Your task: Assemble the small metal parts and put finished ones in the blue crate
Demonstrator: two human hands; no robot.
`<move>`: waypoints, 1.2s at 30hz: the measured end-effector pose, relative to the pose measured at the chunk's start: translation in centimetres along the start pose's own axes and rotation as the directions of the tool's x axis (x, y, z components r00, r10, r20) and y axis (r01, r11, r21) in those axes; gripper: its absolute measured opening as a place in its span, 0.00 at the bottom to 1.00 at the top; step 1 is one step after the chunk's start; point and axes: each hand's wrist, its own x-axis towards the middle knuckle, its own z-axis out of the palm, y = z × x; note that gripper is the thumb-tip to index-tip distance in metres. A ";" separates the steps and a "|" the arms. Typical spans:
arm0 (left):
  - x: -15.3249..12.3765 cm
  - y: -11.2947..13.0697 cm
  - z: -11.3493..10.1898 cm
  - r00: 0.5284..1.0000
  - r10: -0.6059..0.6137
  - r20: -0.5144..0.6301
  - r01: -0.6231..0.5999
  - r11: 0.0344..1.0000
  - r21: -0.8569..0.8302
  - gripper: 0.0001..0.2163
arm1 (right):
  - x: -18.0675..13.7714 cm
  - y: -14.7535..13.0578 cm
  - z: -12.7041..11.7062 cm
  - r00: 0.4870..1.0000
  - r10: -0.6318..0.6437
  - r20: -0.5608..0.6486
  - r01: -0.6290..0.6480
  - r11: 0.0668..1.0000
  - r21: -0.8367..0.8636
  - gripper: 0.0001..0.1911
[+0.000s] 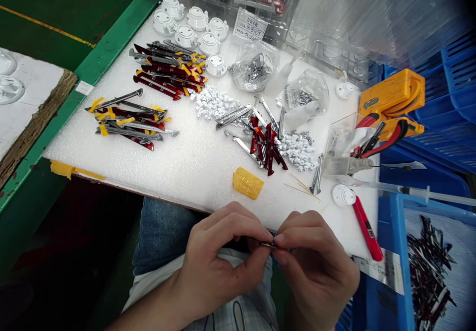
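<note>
In front of my lap, my left hand (225, 259) and my right hand (316, 256) meet at the fingertips. Both pinch a thin dark strip (267, 244), mostly covered by the fingers, so its exact kind is hidden. Just beyond them on the white foam sheet (189, 172) lies a yellow tape patch (248, 183). Behind that patch are loose red and silver strip parts (269, 145) in a jumble, with small white pieces (297, 150) next to them. A few thin sticks (303, 188) rest to the right.
Piles of taped strips (128, 122) lie left, below round white parts (186, 35). Clear bags (256, 65) hold tiny metal bits. At right are a red-handled knife (366, 229), a syringe (416, 190), an orange tape dispenser (390, 98) and a blue crate (403, 271).
</note>
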 end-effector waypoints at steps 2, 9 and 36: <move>0.0 0.0 0.0 1.000 -0.008 0.014 0.008 1.000 0.000 0.11 | 0.1 0.0 0.1 1.000 -0.003 -0.001 0.003 1.000 -0.018 0.09; -0.1 -0.3 -0.5 0.986 -0.125 0.107 0.129 0.991 -0.031 0.07 | 0.9 0.3 0.1 0.983 -0.093 -0.161 0.079 0.993 -0.088 0.07; 0.3 1.4 -0.8 0.990 -0.143 -0.002 0.142 0.980 -0.140 0.08 | -0.9 1.4 -2.6 0.994 -0.077 0.074 0.085 0.991 -0.099 0.19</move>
